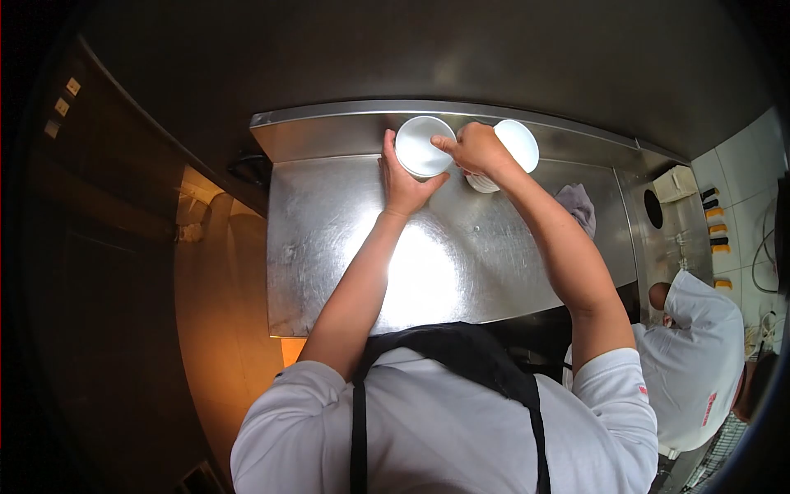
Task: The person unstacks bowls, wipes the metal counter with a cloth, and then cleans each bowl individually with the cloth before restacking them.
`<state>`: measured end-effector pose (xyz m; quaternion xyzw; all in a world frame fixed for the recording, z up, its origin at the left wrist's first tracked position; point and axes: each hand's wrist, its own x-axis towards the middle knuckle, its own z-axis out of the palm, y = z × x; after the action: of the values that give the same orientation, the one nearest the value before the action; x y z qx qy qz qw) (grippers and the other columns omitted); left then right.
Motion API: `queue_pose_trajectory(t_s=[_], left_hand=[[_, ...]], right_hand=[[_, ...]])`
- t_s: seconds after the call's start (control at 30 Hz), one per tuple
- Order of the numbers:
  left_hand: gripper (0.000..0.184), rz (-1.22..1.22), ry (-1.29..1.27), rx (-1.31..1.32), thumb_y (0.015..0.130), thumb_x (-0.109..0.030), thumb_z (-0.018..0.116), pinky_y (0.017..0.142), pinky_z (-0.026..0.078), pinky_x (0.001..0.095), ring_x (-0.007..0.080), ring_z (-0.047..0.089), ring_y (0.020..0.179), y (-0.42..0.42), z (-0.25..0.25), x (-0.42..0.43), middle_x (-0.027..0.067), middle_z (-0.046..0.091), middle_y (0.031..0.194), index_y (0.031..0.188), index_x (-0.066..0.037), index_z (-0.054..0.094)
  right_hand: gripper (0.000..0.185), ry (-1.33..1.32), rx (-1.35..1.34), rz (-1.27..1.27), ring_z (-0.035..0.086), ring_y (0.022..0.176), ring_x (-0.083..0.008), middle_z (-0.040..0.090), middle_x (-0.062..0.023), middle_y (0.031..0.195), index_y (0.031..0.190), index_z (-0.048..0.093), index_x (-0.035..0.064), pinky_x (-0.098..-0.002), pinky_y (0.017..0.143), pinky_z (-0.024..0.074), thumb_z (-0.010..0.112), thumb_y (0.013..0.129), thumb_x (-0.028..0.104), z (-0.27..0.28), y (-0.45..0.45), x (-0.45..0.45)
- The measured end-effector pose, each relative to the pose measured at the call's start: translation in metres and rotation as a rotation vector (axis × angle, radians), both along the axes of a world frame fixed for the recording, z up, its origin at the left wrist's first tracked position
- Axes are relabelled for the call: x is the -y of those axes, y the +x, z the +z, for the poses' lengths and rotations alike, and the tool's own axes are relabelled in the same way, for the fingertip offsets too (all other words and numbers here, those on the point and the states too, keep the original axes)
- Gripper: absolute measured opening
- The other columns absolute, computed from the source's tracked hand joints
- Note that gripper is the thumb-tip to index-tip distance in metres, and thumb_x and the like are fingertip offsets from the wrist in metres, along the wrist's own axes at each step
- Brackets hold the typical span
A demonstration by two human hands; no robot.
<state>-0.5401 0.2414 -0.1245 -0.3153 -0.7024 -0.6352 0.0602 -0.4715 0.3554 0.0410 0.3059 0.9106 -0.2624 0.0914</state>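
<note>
The left hand [409, 192] cups a white bowl [420, 140] above the steel table [329, 247]; the right hand's [484, 151] thumb overlaps its rim. Stacked white bowls [518, 144] stand just beyond, near a crumpled grey cloth [578, 206]. A co-worker [691, 354] in white is at the right.

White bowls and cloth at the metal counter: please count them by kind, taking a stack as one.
White bowl in the left hand: 1
Stack of white bowls (how many in it cannot be told): 1
Grey cloth: 1
Total: 3
</note>
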Motion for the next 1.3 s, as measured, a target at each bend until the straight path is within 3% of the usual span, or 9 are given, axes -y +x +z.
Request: queue_pose_trajectory(t_s=[0.2, 0.3, 0.43, 0.6, 0.8, 0.9, 1.07, 1.17, 1.3], left_hand=[[0.128, 0.032, -0.041, -0.055, 0.048, -0.039, 0.095, 0.104, 0.038, 0.0468, 0.0388, 0.043, 0.123, 0.006, 0.008, 0.007, 0.0207, 0.043, 0.137, 0.147, -0.007, 0.020], [0.119, 0.026, 0.000, 0.049, 0.051, -0.025, 0.094, 0.104, 0.041, 0.0425, 0.0334, 0.049, 0.124, 0.011, 0.011, 0.001, 0.0199, 0.046, 0.137, 0.144, -0.004, 0.023], [0.113, 0.009, 0.048, 0.090, 0.049, -0.031, 0.094, 0.101, 0.043, 0.0455, 0.0361, 0.048, 0.122, 0.006, 0.012, -0.003, 0.0188, 0.046, 0.134, 0.141, -0.009, 0.030], [0.105, 0.015, -0.015, 0.039, 0.051, -0.028, 0.092, 0.101, 0.044, 0.0442, 0.0345, 0.050, 0.122, 0.002, 0.016, 0.003, 0.0159, 0.049, 0.132, 0.137, -0.010, 0.036], [0.078, 0.078, 0.033, -0.171, 0.065, -0.018, 0.080, 0.095, 0.049, 0.0401, 0.0316, 0.061, 0.109, -0.019, 0.003, -0.006, 0.0161, 0.060, 0.120, 0.134, -0.008, 0.044], [0.079, -0.105, 0.073, 0.089, 0.065, -0.023, 0.081, 0.098, 0.047, 0.0425, 0.0322, 0.058, 0.113, -0.023, 0.003, -0.005, 0.0150, 0.058, 0.123, 0.135, -0.010, 0.045], [0.126, -0.230, 0.075, -0.045, 0.048, -0.070, 0.083, 0.109, 0.034, 0.0473, 0.0372, 0.039, 0.131, -0.030, 0.001, -0.003, 0.0196, 0.042, 0.139, 0.141, -0.002, 0.031], [0.126, -0.160, 0.098, -0.129, 0.046, -0.057, 0.092, 0.105, 0.040, 0.0403, 0.0289, 0.048, 0.125, -0.027, -0.001, 0.001, 0.0146, 0.047, 0.134, 0.142, -0.002, 0.031], [0.129, -0.090, 0.035, -0.097, 0.044, -0.050, 0.094, 0.106, 0.040, 0.0412, 0.0306, 0.047, 0.125, -0.019, 0.002, 0.001, 0.0168, 0.045, 0.136, 0.144, -0.002, 0.027]], right_hand=[[0.053, 0.398, -0.611, 0.161, 0.067, 0.085, -0.0422, 0.068, -0.0268, 0.090, 0.104, 0.065, -0.0020, -0.0452, 0.075, 0.0540, 0.070, 0.083, 0.047, -0.041, 0.000, -0.008], [0.044, 0.443, -0.536, 0.195, 0.067, 0.082, -0.0416, 0.068, -0.0238, 0.091, 0.103, 0.065, 0.0030, -0.0464, 0.073, 0.0539, 0.070, 0.084, 0.042, -0.042, -0.020, -0.001], [0.019, 0.583, -0.687, 0.258, 0.065, 0.072, -0.0384, 0.064, -0.0163, 0.082, 0.093, 0.064, 0.0084, -0.0474, 0.065, 0.0525, 0.064, 0.090, 0.027, -0.066, -0.036, -0.009], [0.012, 0.578, -0.793, 0.310, 0.064, 0.070, -0.0372, 0.061, -0.0146, 0.079, 0.089, 0.064, 0.0091, -0.0454, 0.063, 0.0520, 0.065, 0.088, 0.021, -0.077, -0.026, -0.014], [0.013, 0.461, -0.862, 0.431, 0.064, 0.073, -0.0361, 0.062, -0.0161, 0.080, 0.094, 0.068, 0.0081, -0.0446, 0.066, 0.0515, 0.068, 0.086, 0.018, -0.071, -0.032, -0.031], [0.017, 0.401, -0.775, 0.413, 0.065, 0.078, -0.0388, 0.066, -0.0194, 0.084, 0.094, 0.068, 0.0041, -0.0455, 0.070, 0.0512, 0.067, 0.088, 0.020, -0.063, -0.040, -0.035], [0.028, 0.224, -0.496, 0.285, 0.066, 0.090, -0.0409, 0.068, -0.0235, 0.092, 0.101, 0.068, 0.0002, -0.0444, 0.078, 0.0512, 0.063, 0.091, 0.026, -0.049, -0.058, -0.042], [0.032, 0.158, -0.406, 0.255, 0.066, 0.094, -0.0414, 0.068, -0.0246, 0.097, 0.110, 0.063, 0.0000, -0.0457, 0.080, 0.0508, 0.063, 0.091, 0.027, -0.052, -0.061, -0.041], [0.036, 0.256, -0.319, 0.181, 0.065, 0.097, -0.0413, 0.066, -0.0264, 0.099, 0.115, 0.057, 0.0026, -0.0473, 0.081, 0.0508, 0.064, 0.090, 0.028, -0.047, -0.054, -0.028]])
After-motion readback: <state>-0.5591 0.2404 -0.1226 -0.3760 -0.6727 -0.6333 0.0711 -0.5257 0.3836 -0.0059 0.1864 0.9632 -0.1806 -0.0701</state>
